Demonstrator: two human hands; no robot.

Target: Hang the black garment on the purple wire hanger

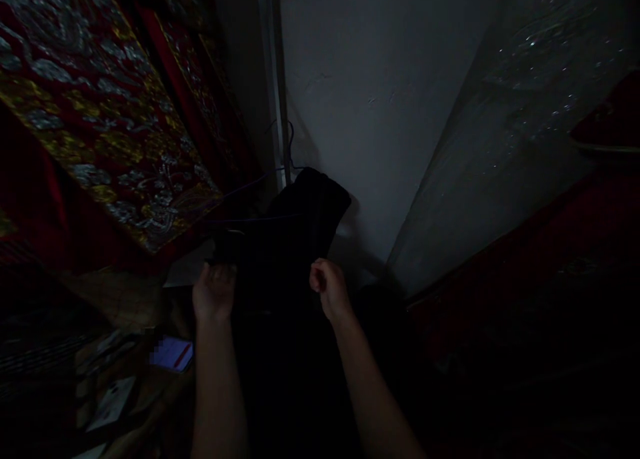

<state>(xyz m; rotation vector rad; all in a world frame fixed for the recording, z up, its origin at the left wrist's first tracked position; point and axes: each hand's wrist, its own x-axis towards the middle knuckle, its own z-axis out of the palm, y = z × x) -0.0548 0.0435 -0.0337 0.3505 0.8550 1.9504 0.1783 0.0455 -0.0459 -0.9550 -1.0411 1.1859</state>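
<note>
The picture is very dark. A black cloth (315, 209), its folds hardly visible, lies in the middle against the wall. At its left lower edge is my left hand (215, 291), palm turned up and fingers curled at the cloth, their tips lost in shadow. My right hand (329, 282) is closed in a pinch at the cloth's right edge. Both forearms reach up from the bottom of the view, with the black area between them. A thin dark cord runs from the cloth towards the left.
Red fabric with gold and silver embroidery (120, 112) hangs at the upper left. A narrow upright pole (276, 79) stands before the grey wall (370, 99). Shiny clear plastic sheeting (530, 99) covers the right side. A lit phone (171, 354) lies at the lower left.
</note>
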